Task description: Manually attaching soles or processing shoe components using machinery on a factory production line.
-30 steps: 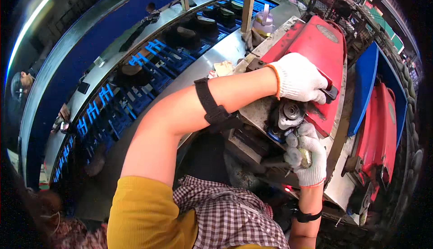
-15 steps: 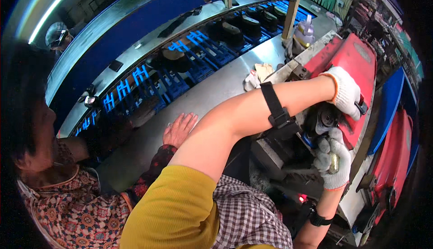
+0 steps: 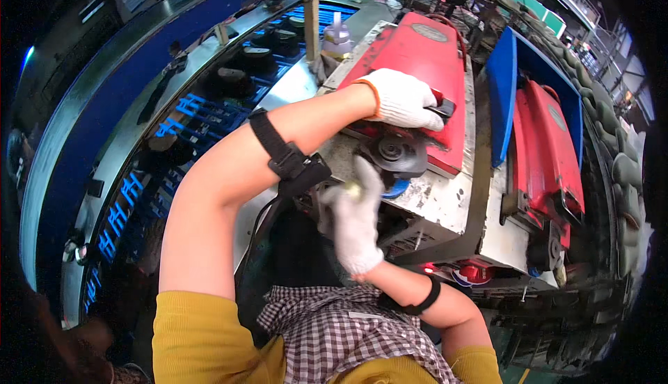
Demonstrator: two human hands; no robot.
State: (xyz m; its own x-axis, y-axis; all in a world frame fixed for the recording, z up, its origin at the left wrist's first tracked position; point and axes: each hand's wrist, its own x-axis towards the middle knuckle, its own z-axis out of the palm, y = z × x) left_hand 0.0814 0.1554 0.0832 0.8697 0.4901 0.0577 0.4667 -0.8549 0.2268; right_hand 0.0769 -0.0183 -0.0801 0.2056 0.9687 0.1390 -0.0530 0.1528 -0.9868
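Note:
My left hand [image 3: 407, 100], in a white knit glove, rests on the red cover [image 3: 410, 50] of a machine. Its fingers close round a small dark object [image 3: 443, 108] with a red part; the kind is unclear. Just below sits the machine's dark round head [image 3: 393, 151], with a blue piece under it. My right hand [image 3: 355, 220], also gloved, is nearest to this head and blurred by motion. Its fingers curl around something small and yellowish [image 3: 353, 190], mostly hidden.
On the left runs a conveyor with blue bars [image 3: 129, 192] and several dark shoe-like shapes [image 3: 233, 77]. A second red machine [image 3: 550, 147] with a blue guard [image 3: 504, 98] stands to the right. A pale bottle [image 3: 337, 39] is behind, near a wooden post [image 3: 312, 25].
My view has swung right, bringing the second machine further into sight; the co-worker on the left has mostly left the picture. My right hand has moved left relative to the round head.

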